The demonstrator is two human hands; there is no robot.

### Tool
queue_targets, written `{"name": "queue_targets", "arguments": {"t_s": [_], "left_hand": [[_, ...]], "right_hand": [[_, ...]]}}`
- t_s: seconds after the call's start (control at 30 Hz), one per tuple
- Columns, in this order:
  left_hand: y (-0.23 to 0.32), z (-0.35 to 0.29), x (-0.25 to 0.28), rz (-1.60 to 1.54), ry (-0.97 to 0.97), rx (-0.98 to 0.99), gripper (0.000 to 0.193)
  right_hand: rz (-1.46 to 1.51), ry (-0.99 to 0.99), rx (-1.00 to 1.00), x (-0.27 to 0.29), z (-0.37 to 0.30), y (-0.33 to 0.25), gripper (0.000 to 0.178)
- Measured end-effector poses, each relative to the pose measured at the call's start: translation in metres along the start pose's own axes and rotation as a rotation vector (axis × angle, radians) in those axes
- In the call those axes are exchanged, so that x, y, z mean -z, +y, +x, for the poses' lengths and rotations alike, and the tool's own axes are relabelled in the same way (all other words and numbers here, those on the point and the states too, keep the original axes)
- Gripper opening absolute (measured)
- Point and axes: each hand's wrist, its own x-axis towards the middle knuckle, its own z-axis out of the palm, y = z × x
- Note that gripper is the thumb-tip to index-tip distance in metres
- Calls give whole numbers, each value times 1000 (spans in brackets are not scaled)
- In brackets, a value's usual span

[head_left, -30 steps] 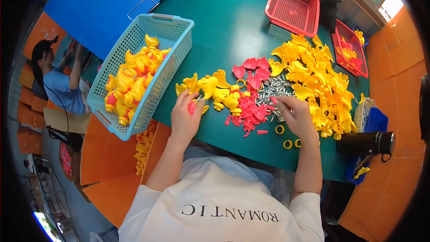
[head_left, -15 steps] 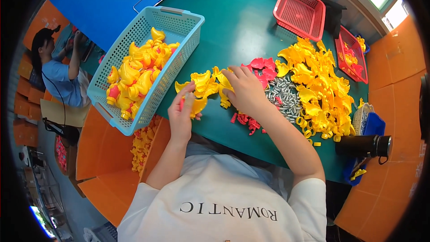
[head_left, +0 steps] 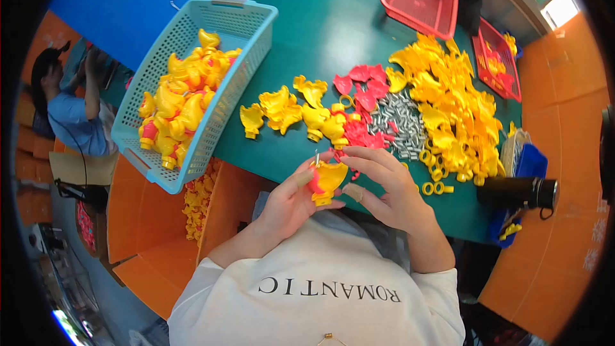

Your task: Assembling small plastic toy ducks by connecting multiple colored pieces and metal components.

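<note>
My left hand (head_left: 286,202) is closed around a yellow-and-red plastic toy shell (head_left: 328,181), close in front of my shirt. A small metal pin (head_left: 317,158) stands up at the shell's upper left edge. My right hand (head_left: 392,189) is at the shell's right side, thumb and fingers apart. Its fingertips come close to the shell, and I cannot tell whether they touch it. Just beyond the hands lie loose yellow shell halves (head_left: 280,107) and red plastic pieces (head_left: 365,90). Several metal cylinders (head_left: 398,125) lie heaped to the right of these.
A blue basket (head_left: 221,93) of yellow-and-red toys stands left. Right are a yellow shell pile (head_left: 448,96), yellow rings (head_left: 438,188), red baskets (head_left: 450,16) and a black flask (head_left: 517,193). An orange carton (head_left: 154,230) sits beside the table; a person (head_left: 77,115) works far left.
My left hand has come right and nearer my body with the shell. My right hand has drawn back from the loose pieces to the shell's side. The view has shifted slightly.
</note>
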Motion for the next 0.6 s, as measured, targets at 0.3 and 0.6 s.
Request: {"name": "queue_targets", "arguments": {"t_s": [0.3,0.6], "left_hand": [[-18,56,9,203,-21,-182,50],[-38,64,5,146,-42,-161,51]], "right_hand": [[-66,709,-321,48,-97,90,21],[-597,271,-176,7,-89,111,26]]}}
